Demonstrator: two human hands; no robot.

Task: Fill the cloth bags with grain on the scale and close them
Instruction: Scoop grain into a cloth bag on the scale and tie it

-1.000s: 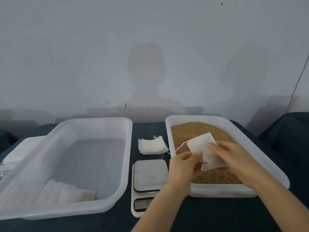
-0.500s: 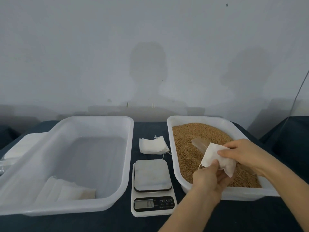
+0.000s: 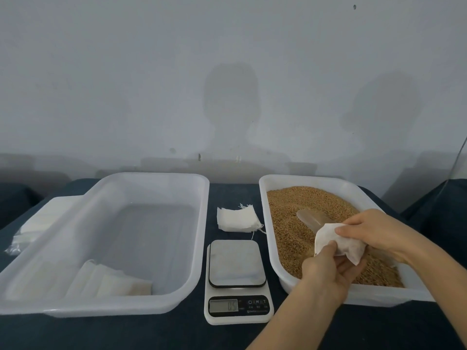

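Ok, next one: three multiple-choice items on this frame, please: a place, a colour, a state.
1. Relative to the scale, the stack of empty bags lies: A) on it B) in front of it C) behind it.
2. The grain is: A) golden-brown B) white C) black.
3. The cloth bag is: A) lying on the scale B) gripped by both hands C) lying on the stack.
Answers: 1C, it lies beyond the scale's far edge; 2A, the heap is golden-brown; 3B, left hand and right hand pinch it above the grain.
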